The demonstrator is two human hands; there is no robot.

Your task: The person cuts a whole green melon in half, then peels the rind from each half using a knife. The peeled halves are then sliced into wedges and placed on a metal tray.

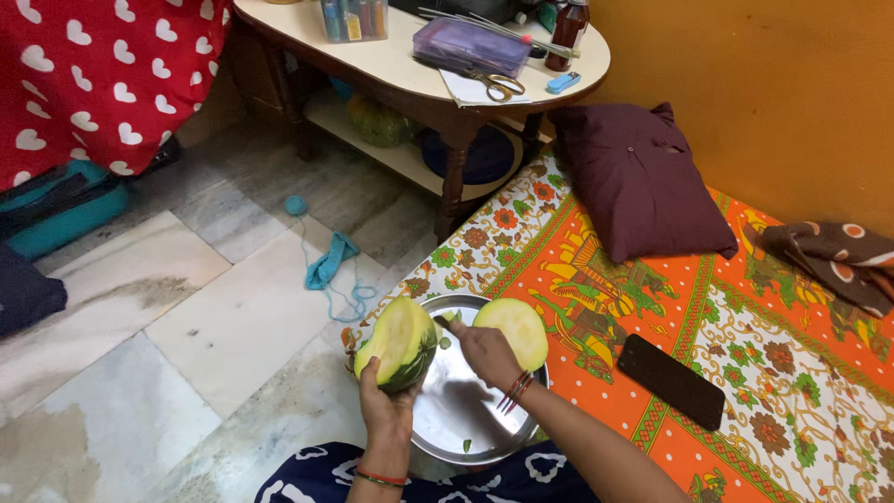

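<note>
**Hands on a halved green gourd over the steel plate**

Left hand (386, 396) grips one gourd half (399, 342) from below, at the steel plate's (456, 410) left rim. Right hand (486, 352) is closed on a small knife (441, 322), its tip at the cut face. Second half (514, 331) lies on the plate's far rim. Black phone (670, 380) right of plate on orange printed sheet (801, 354); maroon cushion (638, 182) beyond. Wooden table (410, 70) farther back, blue yarn (331, 265) on floor. Flesh pale yellow-green, rind dark, streaked.

floor (233, 317) open leftward, phone (670, 380) perhaps blocking right
</note>
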